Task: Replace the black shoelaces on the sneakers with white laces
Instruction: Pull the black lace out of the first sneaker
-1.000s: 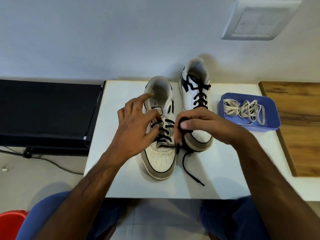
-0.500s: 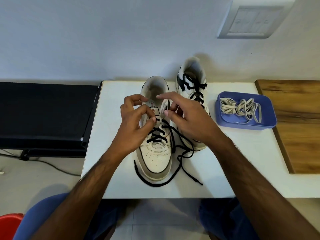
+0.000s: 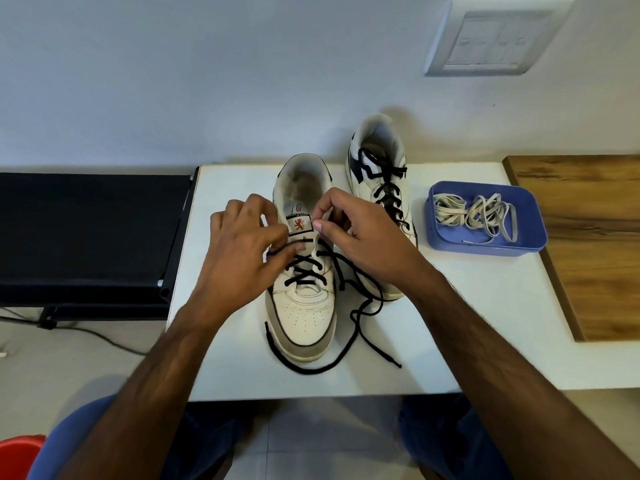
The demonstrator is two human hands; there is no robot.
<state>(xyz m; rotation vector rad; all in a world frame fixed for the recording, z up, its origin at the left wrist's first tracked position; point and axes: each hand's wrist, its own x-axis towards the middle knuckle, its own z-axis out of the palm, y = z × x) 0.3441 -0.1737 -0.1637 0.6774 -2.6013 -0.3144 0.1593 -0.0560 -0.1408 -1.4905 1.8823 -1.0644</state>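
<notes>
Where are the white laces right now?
The white laces lie bundled in the blue tray on the white table, to the right of the far sneaker and beside the wooden board.

One head-worn camera looks forward and down, close over the table (image 3: 485, 341).

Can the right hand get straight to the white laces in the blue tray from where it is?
Probably yes: the white laces lie uncovered in the open blue tray, just beyond the right hand, with only the far sneaker beside the path.
</notes>
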